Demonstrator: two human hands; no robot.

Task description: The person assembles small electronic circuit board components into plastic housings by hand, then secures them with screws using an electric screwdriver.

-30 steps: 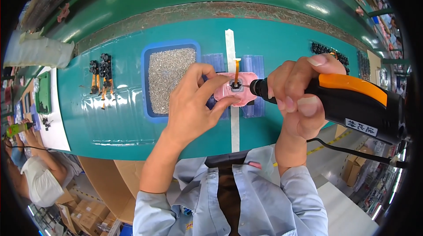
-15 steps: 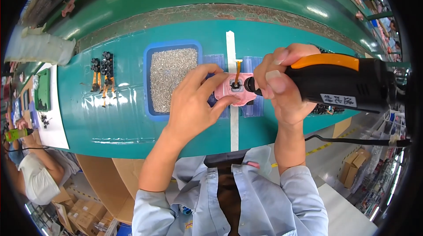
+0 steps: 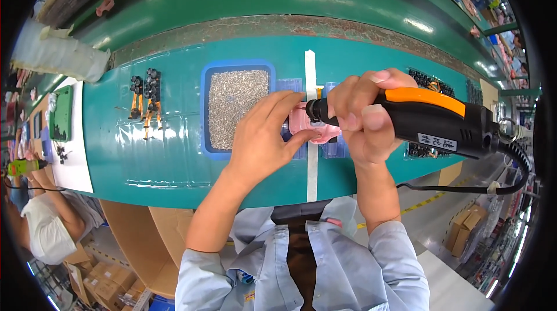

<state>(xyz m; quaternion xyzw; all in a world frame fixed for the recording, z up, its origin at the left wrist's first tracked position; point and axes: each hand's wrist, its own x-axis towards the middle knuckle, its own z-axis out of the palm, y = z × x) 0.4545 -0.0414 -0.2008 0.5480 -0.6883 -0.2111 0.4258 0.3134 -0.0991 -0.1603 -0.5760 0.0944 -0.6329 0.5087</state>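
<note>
My left hand (image 3: 264, 134) grips the left side of a pink plastic housing (image 3: 328, 132), thumb along its near edge and fingers at the far side. A black and orange electric screwdriver (image 3: 420, 115) lies nearly level in my right hand (image 3: 368, 119), fingers wrapped round its front. Its dark nose reaches over the housing, and the tip is near the left fingertips; whether it touches a screw I cannot tell. The nose hides much of the part inside the housing. Directly left of my left hand stands a blue tray (image 3: 205, 108) filled with small silver screws (image 3: 238, 102).
Small black camera-like parts with orange ribbon cables (image 3: 152, 87) lie on clear film at the left. More black parts (image 3: 429, 82) sit at the right, partly behind the screwdriver. White tape (image 3: 312, 180) crosses the green table. A co-worker's arm (image 3: 64, 201) shows at far left.
The screwdriver's nose has moved left across the housing, from its right side towards my left fingertips. My left hand keeps its hold. The whole view has shifted slightly.
</note>
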